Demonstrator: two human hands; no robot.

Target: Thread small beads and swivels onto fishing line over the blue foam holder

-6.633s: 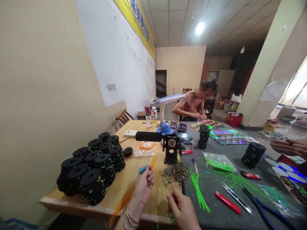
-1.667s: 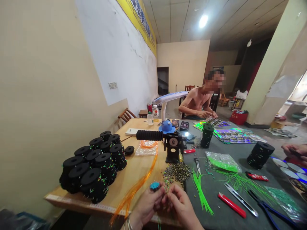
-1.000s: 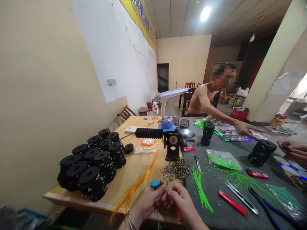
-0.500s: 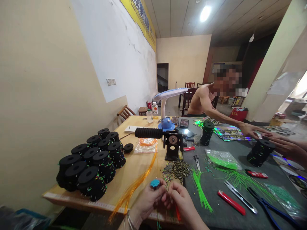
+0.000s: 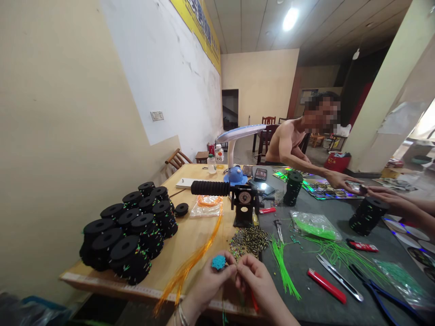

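Note:
My left hand [image 5: 211, 277] and my right hand [image 5: 254, 278] meet low in the middle, at the table's front edge. Thumb and fingers of both are pinched close together; what lies between the fingertips is too small to make out. A turquoise beaded cluster [image 5: 218, 261] sits at my left index finger; how it is held is unclear. Something red [image 5: 254, 301] hangs under my right hand, and a thin green strand [image 5: 224, 312] dangles below. Just beyond my fingers lies a heap of small brass-coloured and dark beads [image 5: 249, 239]. Orange strands [image 5: 193, 262] trail beside my left wrist.
Black foam spools [image 5: 125, 249] crowd the left side. A black winder [image 5: 244, 203] and blue lamp [image 5: 234, 174] stand ahead. To the right lie green strands [image 5: 283, 269], a red lighter [image 5: 326, 286], tweezers [image 5: 340, 277] and pliers [image 5: 377, 290]. A co-worker [image 5: 288, 140] reaches across the table.
My hands stay pinched together, shifted only slightly; the turquoise cluster has turned and shows more of its face. The co-worker's hand has drawn back a little to the left.

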